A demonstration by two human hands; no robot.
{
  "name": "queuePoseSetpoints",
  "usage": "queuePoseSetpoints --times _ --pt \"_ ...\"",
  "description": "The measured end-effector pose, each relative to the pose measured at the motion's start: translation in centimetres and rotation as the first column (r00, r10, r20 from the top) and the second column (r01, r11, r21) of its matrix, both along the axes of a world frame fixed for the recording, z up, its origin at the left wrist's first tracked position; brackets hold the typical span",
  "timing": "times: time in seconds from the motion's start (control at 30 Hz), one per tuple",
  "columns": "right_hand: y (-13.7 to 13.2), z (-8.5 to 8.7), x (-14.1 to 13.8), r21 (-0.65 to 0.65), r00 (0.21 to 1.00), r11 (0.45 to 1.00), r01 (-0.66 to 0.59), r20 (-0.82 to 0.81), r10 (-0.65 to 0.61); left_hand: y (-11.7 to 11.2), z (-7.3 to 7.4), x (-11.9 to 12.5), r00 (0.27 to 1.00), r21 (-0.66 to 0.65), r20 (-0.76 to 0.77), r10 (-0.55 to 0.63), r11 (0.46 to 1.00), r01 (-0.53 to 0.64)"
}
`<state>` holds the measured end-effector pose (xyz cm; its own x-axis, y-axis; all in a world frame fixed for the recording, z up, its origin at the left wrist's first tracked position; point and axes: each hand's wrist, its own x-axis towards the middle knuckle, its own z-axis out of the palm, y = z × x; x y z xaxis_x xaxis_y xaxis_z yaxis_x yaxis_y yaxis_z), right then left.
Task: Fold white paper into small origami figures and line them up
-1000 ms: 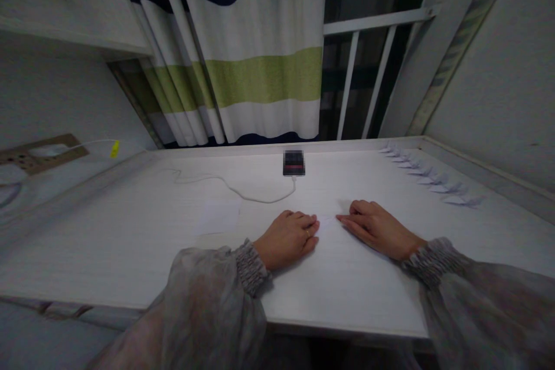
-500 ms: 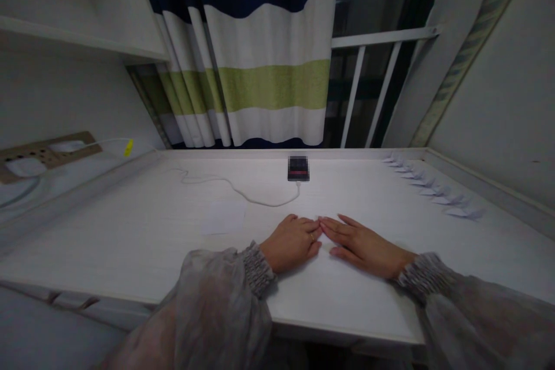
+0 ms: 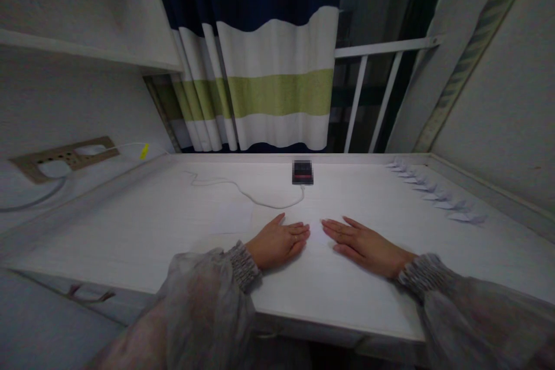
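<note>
My left hand (image 3: 280, 238) lies flat on the white desk (image 3: 130, 231), fingers stretched out to the right. My right hand (image 3: 362, 240) lies flat too, fingers pointing left. A small gap separates the fingertips, and a pale paper (image 3: 315, 234) lies on the desk between and partly under them. Neither hand grips anything. Both arms wear loose grey sleeves with gathered cuffs.
A small dark device (image 3: 302, 172) with a white cable (image 3: 243, 193) sits at the desk's back. A white sheet (image 3: 229, 221) lies left of my left hand. Several folded paper shapes (image 3: 437, 199) line the right edge. A power strip (image 3: 65, 157) sits on the left ledge; a striped curtain (image 3: 277, 75) hangs behind.
My right hand went from a curled pose to flat. The fingertips met half a second ago and have now slid slightly apart. The view has tilted a little.
</note>
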<state>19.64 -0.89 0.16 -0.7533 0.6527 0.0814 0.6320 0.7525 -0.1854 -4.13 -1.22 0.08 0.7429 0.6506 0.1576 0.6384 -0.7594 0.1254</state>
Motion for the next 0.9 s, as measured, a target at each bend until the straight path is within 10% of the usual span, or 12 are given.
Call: queuePoseSetpoints --times 0.43,0.9 --pt "-0.2 0.1 0.0 0.011 1.000 1.000 0.001 -0.021 -0.001 1.3 -0.2 0.0 0.963 0.130 0.266 0.039 0.989 -0.076" --pt "-0.1 -0.5 0.3 0.065 0.999 0.998 0.027 -0.048 -0.024 1.3 0.1 1.0 0.999 -0.038 0.046 -0.008 0.999 0.010"
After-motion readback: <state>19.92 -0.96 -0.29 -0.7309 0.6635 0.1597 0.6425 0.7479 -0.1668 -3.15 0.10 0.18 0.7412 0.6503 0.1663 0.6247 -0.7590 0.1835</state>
